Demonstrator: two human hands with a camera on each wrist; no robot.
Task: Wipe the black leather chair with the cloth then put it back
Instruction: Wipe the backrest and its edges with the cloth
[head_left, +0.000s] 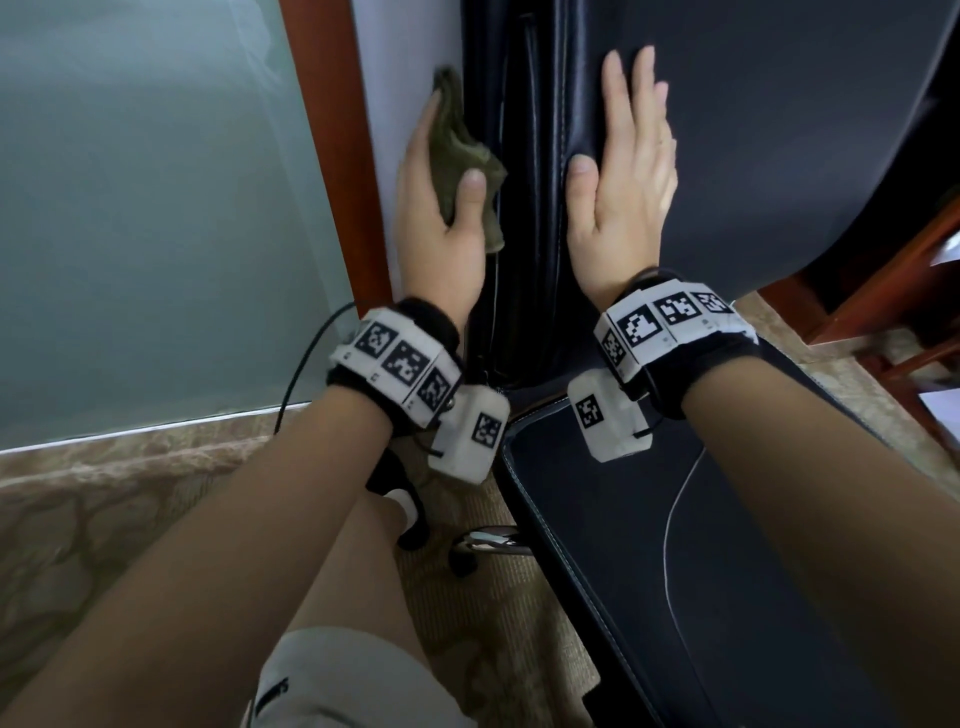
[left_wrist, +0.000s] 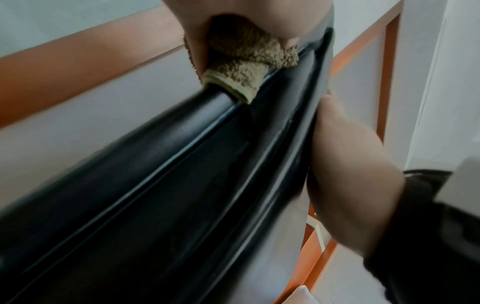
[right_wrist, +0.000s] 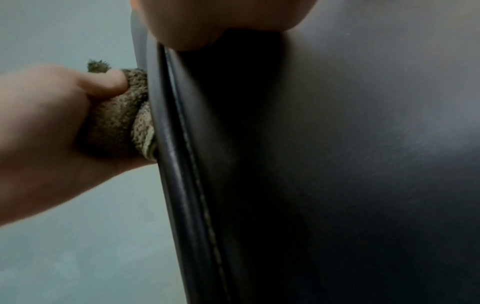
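Note:
The black leather chair (head_left: 753, 130) stands in front of me, backrest upright, seat (head_left: 649, 545) below my right forearm. My left hand (head_left: 441, 208) grips a bunched olive-brown cloth (head_left: 457, 145) and presses it against the backrest's left side edge (left_wrist: 182, 164). In the left wrist view the cloth (left_wrist: 241, 61) sits wedged between palm and the leather ridge. The right wrist view shows the cloth (right_wrist: 122, 123) against the stitched edge. My right hand (head_left: 628, 171) lies flat with straight fingers on the front of the backrest, thumb along the seam.
A frosted glass panel (head_left: 145, 208) in a red-brown wooden frame (head_left: 343, 156) stands close on the left, with a white wall strip (head_left: 405, 62) behind the chair. Patterned carpet (head_left: 104, 519) covers the floor. The chair's chrome base (head_left: 488, 540) and wooden furniture (head_left: 893, 291) at right are nearby.

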